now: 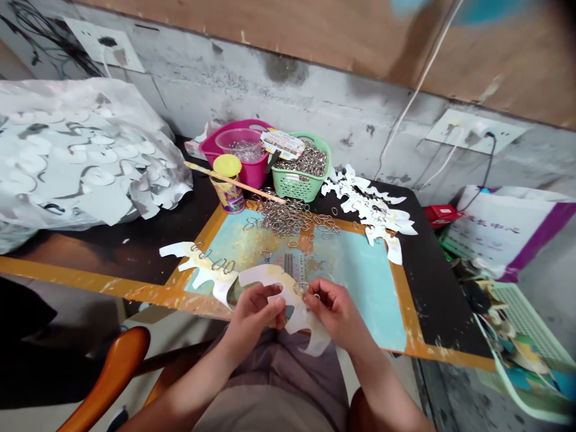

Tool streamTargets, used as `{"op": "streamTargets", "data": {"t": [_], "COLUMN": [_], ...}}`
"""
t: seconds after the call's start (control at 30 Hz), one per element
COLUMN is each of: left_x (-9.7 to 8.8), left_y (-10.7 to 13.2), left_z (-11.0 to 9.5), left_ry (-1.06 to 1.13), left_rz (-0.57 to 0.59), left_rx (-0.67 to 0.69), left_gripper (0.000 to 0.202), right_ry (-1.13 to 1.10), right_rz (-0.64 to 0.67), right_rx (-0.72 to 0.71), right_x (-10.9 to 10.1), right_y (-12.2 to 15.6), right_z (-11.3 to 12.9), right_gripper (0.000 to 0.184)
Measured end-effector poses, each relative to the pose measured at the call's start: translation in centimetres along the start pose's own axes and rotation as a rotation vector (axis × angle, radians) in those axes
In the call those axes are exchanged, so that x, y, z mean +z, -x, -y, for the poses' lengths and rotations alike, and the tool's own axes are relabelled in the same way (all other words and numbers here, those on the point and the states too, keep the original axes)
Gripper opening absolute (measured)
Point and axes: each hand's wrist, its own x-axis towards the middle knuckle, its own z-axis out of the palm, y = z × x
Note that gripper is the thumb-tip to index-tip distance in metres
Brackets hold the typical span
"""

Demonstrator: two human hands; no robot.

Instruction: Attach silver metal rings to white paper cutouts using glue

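My left hand (252,318) grips a white paper cut-out (288,300) with a yellowish edge, and my right hand (335,309) pinches a metal ring (300,288) against that paper. Both hands are low over a pale blue board (355,276) with an orange border. Further white cut-outs linked by metal clips (204,261) lie to the left of my hands. Beyond my fingers sits a loose heap of metal rings (288,217). More white cut-outs (371,207) lie at the board's far right corner.
A green basket of rings (299,183), a pink tub (234,159) and a yellow-lidded cup (227,186) stand behind the board. A large bag of white sheets (85,156) lies at the left. An orange chair arm (112,372) is at lower left.
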Motion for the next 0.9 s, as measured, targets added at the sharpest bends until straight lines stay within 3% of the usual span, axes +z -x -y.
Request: {"op": "streamTargets", "data": {"t": [0.13,0.33,0.57,0.73,0.9], "left_x": [-0.1,0.2,1.0,1.0,0.9], "left_y": [-0.5,-0.5,0.1,0.1,0.1], "left_z": [-1.0,-0.8,-0.9,-1.2,-1.3], "left_ry": [-0.081,-0.085,-0.080,-0.114,-0.100], "left_rz": [-0.023,-0.018,-0.114,-0.084,-0.078], "left_rx": [0.036,0.034,0.084,0.141,0.087], "left_gripper": [0.037,0.035,0.041,0.036,0.036], "right_ry": [0.097,0.015,0.076,0.023,-0.006], "right_rz": [-0.068,-0.095,-0.200,-0.194,-0.078], "right_rx": [-0.054,-0.105,-0.161,-0.193,-0.186], "right_x": [0.3,0.1,0.7,0.3,0.0], "right_y": [0.4,0.6,1.0,1.2,1.5], "right_z": [-0.6,-1.1,-1.3,-1.6,-1.6], "right_gripper": [0.024,0.014,0.008,0.011,0.022]}}
